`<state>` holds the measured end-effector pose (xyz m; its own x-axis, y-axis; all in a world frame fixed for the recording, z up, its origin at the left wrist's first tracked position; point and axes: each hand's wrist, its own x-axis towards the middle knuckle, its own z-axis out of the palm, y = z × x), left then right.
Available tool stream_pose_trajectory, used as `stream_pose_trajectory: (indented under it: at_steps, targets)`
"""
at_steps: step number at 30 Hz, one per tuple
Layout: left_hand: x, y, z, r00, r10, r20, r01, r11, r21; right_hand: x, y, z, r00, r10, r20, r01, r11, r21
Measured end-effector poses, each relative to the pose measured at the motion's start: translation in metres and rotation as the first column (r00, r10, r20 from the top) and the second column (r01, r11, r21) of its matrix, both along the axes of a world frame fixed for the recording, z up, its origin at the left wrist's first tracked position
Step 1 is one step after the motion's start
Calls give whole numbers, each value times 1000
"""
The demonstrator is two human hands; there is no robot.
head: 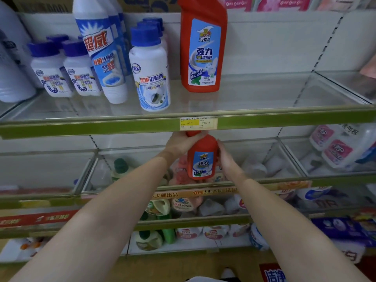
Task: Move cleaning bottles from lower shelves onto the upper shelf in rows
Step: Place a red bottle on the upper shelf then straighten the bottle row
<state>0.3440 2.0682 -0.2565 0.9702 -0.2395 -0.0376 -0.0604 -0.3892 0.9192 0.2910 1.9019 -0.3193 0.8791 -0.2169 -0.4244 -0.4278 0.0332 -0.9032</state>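
A red cleaning bottle (202, 159) with a blue label hangs just below the upper shelf's green front rail (101, 127). My left hand (182, 144) grips its neck near the top. My right hand (226, 157) touches the bottle's right side, and its fingers are hidden behind the bottle. On the upper shelf (254, 94) a matching red bottle (203, 47) stands upright. To its left stand white bottles with blue caps (149, 70) and a tall white-and-blue bottle (101, 53).
The right part of the upper shelf is bare up to a glass divider (335, 88). The lower shelves hold a green-capped bottle (120, 168), pink items, and white refill pouches (337, 145). A yellow price tag (198, 123) sits on the rail above my hands.
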Motion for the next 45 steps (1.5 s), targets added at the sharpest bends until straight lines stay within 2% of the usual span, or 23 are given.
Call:
stream_pose_trajectory:
  at_steps: [3,7,10,15,18,25,29,33,38,39,41,43,45]
  targets:
    - [2,-10,-3,999,43,23,-41,996,-84,20,-6,-33,997,-74,-23,74,997,-23]
    - [-2,-16,-7,996,90,-19,-92,965,-247,-15,22,22,994,-99,-35,98,995,-31]
    - [-3,-20,-10,986,169,-5,-164,948,-271,-25,18,24,992,-123,-38,118,986,-116]
    - [-5,-28,-14,959,284,-2,-274,924,-266,-54,26,78,993,-121,-18,121,993,11]
    - [-8,-34,-12,943,333,-2,-323,912,-253,-24,13,20,995,-98,-3,98,994,-46]
    - [-18,-51,-13,879,476,25,-453,851,-265,-1,-4,-18,999,32,-24,-32,999,26]
    - [-21,-60,-9,839,544,-1,-522,806,-280,-5,-16,-19,997,70,-12,-71,996,-59]
    - [-19,-57,-5,769,627,-126,-632,715,-300,-10,-27,8,993,119,-12,-119,969,-218]
    - [-41,-46,0,707,654,-269,-699,591,-403,-27,-33,36,962,255,-93,-268,832,-487]
    - [-46,-40,-1,696,655,-295,-711,571,-411,-31,-29,38,952,288,-107,-302,815,-495]
    - [-56,-28,1,677,654,-338,-731,545,-410,-40,-16,34,956,274,-103,-291,851,-436]
    - [-66,-15,2,689,625,-368,-724,563,-398,-54,0,34,961,265,-86,-277,875,-397]
    - [-77,-1,4,717,586,-377,-697,607,-382,-74,14,33,976,205,-80,-219,869,-444]
